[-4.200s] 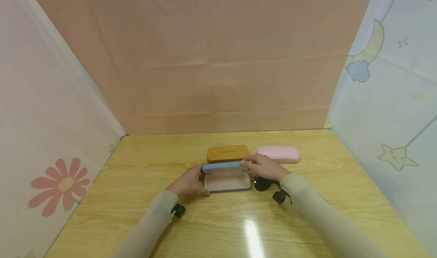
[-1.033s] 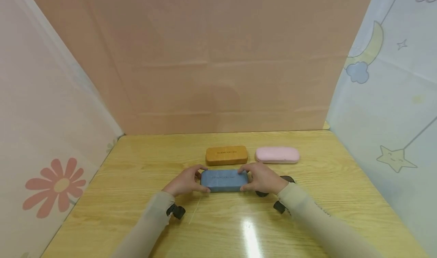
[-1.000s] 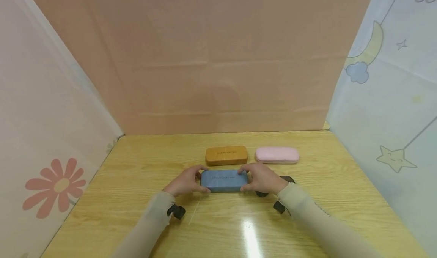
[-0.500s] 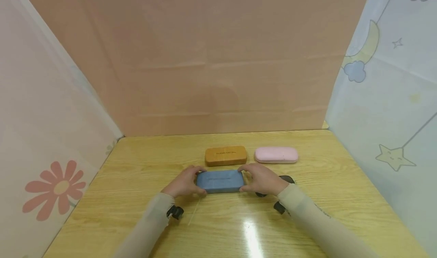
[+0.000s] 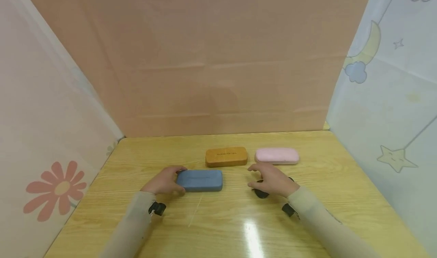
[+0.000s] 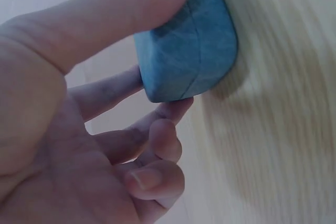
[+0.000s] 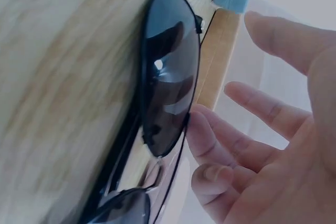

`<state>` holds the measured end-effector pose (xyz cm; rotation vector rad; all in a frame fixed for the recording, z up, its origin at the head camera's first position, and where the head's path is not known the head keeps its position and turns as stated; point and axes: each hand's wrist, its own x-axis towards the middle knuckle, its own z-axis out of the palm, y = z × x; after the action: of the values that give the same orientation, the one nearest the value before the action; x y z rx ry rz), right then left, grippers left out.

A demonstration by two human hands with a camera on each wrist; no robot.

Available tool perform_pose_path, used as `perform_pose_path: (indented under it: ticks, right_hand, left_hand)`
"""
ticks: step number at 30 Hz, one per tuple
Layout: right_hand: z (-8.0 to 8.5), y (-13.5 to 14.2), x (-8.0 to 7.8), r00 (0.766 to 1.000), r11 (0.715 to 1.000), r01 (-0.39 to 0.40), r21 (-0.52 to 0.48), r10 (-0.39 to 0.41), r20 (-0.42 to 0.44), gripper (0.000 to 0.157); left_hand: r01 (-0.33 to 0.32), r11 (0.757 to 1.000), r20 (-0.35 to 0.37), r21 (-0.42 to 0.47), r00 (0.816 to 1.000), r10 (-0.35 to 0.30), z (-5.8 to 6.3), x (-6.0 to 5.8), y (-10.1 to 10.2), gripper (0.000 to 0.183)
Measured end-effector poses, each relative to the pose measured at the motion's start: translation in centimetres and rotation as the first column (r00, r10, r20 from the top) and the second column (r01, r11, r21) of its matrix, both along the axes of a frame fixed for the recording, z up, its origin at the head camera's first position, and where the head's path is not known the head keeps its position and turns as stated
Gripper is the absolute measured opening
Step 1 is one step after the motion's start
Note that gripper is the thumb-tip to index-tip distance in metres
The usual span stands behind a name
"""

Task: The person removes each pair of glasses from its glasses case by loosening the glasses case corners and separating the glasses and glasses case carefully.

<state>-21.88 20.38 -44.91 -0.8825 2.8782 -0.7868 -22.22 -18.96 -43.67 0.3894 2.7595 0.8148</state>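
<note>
Blue glasses case [image 5: 201, 180] shifted left, right hand [image 5: 273, 180] now off it. So one-handed: left hand [image 5: 165, 180] pinches its left end, thumb against fingers. Case closed, contents hidden. Right hand loosely spread, holding nothing, over sunglasses [image 7: 170, 72]; contact unclear, far lens cut off in right wrist view.

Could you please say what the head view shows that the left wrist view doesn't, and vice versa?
Only the head view shows the orange case, pink case, sunglasses and right hand. Only the left wrist view shows the left hand palm-side and a seam on the blue case. Both show that hand holding the case, and the table.
</note>
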Motion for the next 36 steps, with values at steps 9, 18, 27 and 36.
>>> perform_pose_path:
  ticks: [9, 18, 27, 36]
  right_hand:
    - [-0.8, 0.9, 0.1, 0.999, 1.000, -0.002, -0.016, 0.002, -0.033, 0.044]
    - [-0.5, 1.1, 0.0, 0.996, 0.999, 0.052, 0.001, -0.052, -0.073, 0.039]
    - [0.1, 1.4, 0.0, 0.990, 0.992, 0.123, 0.030, -0.121, -0.073, 0.037]
    - [-0.2, 1.5, -0.1, 0.989, 0.990, 0.134, 0.032, -0.132, -0.065, 0.036]
  left_hand:
    - [-0.039, 0.998, 0.039, -0.040, 0.998, 0.041, 0.7, -0.3, -4.1, 0.078]
    - [-0.026, 0.998, 0.031, -0.063, 0.999, 0.028, 1.3, -1.8, -6.6, 0.077]
    - [-0.057, 0.993, 0.049, -0.103, 0.997, 0.062, 1.3, -3.6, -8.2, 0.080]
    - [-0.081, 0.992, 0.099, -0.099, 0.991, 0.091, 1.5, -5.6, -9.4, 0.081]
